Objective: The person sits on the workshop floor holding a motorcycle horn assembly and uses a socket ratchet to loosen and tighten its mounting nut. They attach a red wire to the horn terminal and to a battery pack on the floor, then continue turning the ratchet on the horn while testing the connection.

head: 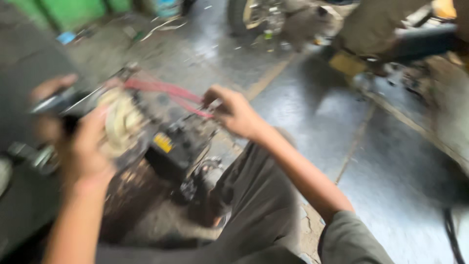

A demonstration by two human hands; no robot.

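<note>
- While the view was blurred by motion, the left hand (80,146) was seen closed around a dark handle-like part at the side of a greasy engine assembly (161,142); the exact grip could not be told.
- The right hand (234,111) was pinched shut on the end of red wires (166,90), which were stretched across the assembly top.
- A pale round part (119,122) was located just beside the left hand.
- The assembly was rested on the wet concrete floor (312,107), before grey-trousered knees.
- Progress was judged partial: wires held, assembly not yet closed up.
</note>
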